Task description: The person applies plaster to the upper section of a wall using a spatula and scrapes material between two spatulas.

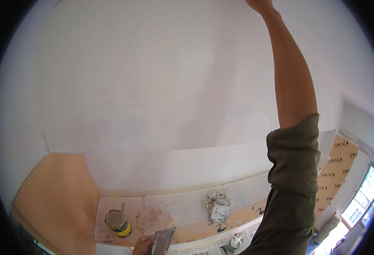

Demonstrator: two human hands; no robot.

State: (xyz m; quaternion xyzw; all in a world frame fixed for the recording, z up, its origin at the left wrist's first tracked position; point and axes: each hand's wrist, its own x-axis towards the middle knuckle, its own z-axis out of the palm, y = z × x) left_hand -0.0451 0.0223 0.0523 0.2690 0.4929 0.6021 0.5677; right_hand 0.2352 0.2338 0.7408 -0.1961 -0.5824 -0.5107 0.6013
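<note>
Item: my left hand, grip closed on a putty knife. Right hand raised against the white wall; grip cut off at the frame's edge, can't tell.

Hands cut off at the frame's edges

The right hand runs out past the top edge, grip unseen; the left hand, bottom centre, shows only partly behind the trowel.

Olive-green long sleeve, pushed up and bunched above the elbow, with small pale flecks on the cloth. Bare forearm below it. Hint of bright yellow trim near the waist.
</note>
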